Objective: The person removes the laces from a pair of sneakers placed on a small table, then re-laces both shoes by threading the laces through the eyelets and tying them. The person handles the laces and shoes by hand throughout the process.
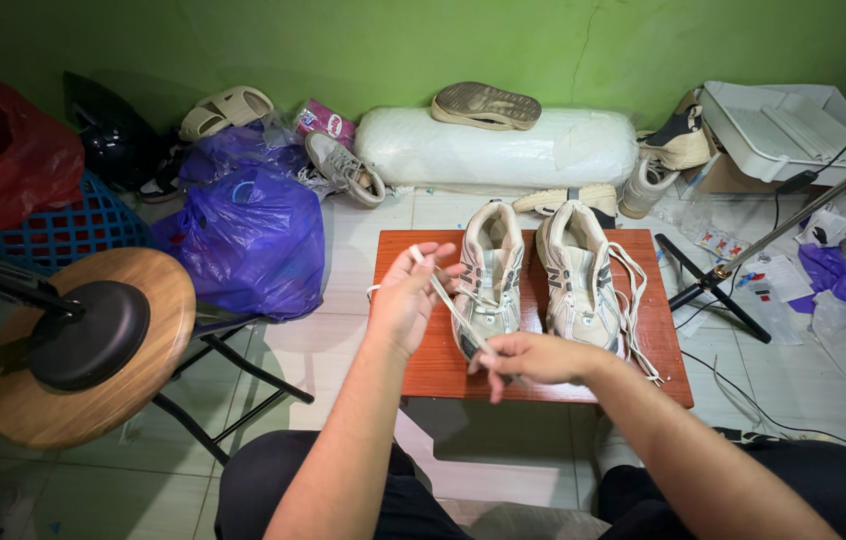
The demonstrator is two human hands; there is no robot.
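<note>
Shoelace point(451, 306): a flat, pale lace runs taut and diagonal between my 2 hands, above the left shoe point(490, 278) of a pair of worn off-white sneakers.

Left hand point(405, 298): raised over the left edge of the small red-brown table point(413, 360), fingers closed in a pinch on the upper end of the lace. A short loop of lace hangs off the back of this hand.

Right hand point(533, 357): low, at the near edge of the table, just in front of the toe of the left shoe. Fingers are closed on the lower end of the same lace.

Shoes: both stand upright on the table, side by side and touching or nearly so, toes toward me. The right shoe point(579, 278) has its loose lace point(635, 310) trailing down its outer side onto the table top.

Surroundings:
1. A round wooden stool point(158, 300) with a black disc point(89, 335) on it stands to my left.
2. A purple plastic bag point(253, 240) lies on the tiled floor between stool and table.
3. A white padded roll point(493, 148) lies against the green wall, with 1 sandal point(486, 105) resting sole-up on top.
4. A white printer point(783, 125) sits at far right, near a black stand leg point(711, 288).
</note>
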